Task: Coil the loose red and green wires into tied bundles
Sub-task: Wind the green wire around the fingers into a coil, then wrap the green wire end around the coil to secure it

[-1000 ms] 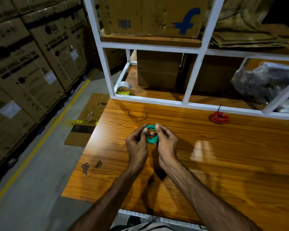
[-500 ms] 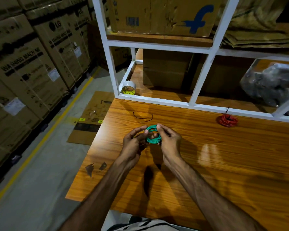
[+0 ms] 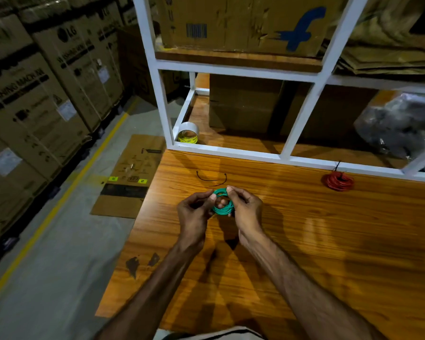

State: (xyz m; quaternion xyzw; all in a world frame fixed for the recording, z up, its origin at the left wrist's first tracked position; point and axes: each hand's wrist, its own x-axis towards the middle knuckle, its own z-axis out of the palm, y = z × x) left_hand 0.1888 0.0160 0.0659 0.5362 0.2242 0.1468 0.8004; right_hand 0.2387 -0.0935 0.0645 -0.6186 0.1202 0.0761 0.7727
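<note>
Green wire coil [image 3: 223, 204], several round loops, pinched by left hand [image 3: 193, 213] and right hand [image 3: 246, 211] above table [image 3: 329, 241].

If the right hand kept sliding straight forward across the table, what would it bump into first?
Probably the thin black tie lying just beyond the right hand and its green wire coil; depth is hard to judge.
</note>
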